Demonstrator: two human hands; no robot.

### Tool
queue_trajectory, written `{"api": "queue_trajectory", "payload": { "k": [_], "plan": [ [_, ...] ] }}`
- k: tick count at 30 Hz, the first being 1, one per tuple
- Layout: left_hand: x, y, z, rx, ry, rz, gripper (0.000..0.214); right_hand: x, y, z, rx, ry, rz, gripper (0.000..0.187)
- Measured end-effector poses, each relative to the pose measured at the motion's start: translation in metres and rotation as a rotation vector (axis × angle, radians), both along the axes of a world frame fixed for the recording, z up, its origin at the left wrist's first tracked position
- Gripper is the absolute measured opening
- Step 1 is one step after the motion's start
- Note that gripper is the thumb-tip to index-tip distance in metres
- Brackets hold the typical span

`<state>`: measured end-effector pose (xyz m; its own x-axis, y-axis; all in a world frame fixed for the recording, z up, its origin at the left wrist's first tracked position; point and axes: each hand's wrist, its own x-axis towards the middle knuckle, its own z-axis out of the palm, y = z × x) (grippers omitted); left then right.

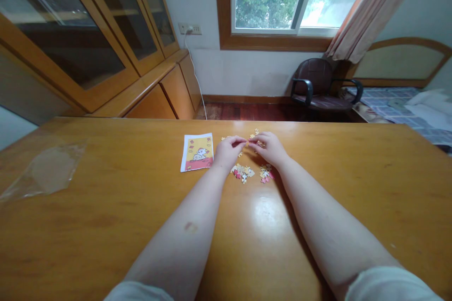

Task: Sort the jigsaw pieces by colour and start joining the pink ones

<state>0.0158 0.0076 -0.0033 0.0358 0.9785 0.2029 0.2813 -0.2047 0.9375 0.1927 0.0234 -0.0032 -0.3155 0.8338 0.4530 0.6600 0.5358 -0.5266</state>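
Observation:
Both my hands meet over the far middle of a wooden table (106,197). My left hand (229,150) is closed in a pinch on a small puzzle piece at its fingertips. My right hand (270,147) is also pinched on a small piece, its fingertips touching the left hand's. Loose jigsaw pieces (243,172) lie in small heaps below my hands, with more pieces (254,132) just beyond them. A reference picture card (197,152) with a yellow and red cartoon image lies flat to the left of my left hand.
A clear plastic bag (45,169) lies near the table's left edge. Wooden cabinets with glass doors (88,33) stand to the left. A dark office chair (316,84) stands beyond the table under the window, and a bed (406,103) is at the right.

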Motion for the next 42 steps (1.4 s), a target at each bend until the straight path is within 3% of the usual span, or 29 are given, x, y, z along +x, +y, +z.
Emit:
{"api": "queue_trajectory", "payload": {
  "k": [10, 19, 21, 24, 28, 31, 38, 42],
  "plan": [
    [-0.001, 0.0, -0.001, 0.059, 0.071, -0.073, 0.011, -0.003, -0.003, -0.001, -0.173, 0.154, 0.064, 0.021],
    [0.0, 0.001, -0.003, 0.042, 0.083, -0.081, 0.013, -0.004, -0.005, 0.0, -0.206, 0.156, 0.055, 0.024],
    [-0.002, 0.001, -0.002, 0.102, 0.154, -0.049, 0.019, -0.002, -0.003, -0.001, -0.188, 0.124, -0.004, 0.027],
    [-0.005, 0.0, -0.003, 0.194, 0.352, 0.073, 0.03, 0.003, 0.003, -0.005, -0.16, 0.033, -0.221, 0.029],
    [-0.005, -0.003, -0.006, 0.106, 0.616, 0.15, 0.047, 0.01, 0.008, -0.008, -0.194, -0.06, -0.443, 0.031],
    [-0.003, -0.004, -0.01, 0.046, 0.665, 0.179, 0.051, 0.011, 0.009, -0.01, -0.179, -0.114, -0.469, 0.027],
    [-0.004, -0.005, -0.008, 0.067, 0.681, 0.267, 0.04, 0.008, 0.008, -0.011, -0.186, -0.188, -0.463, 0.022],
    [-0.002, -0.006, -0.001, 0.15, 0.651, 0.152, 0.032, 0.009, 0.008, -0.011, -0.202, -0.197, -0.461, 0.023]
  ]
}}
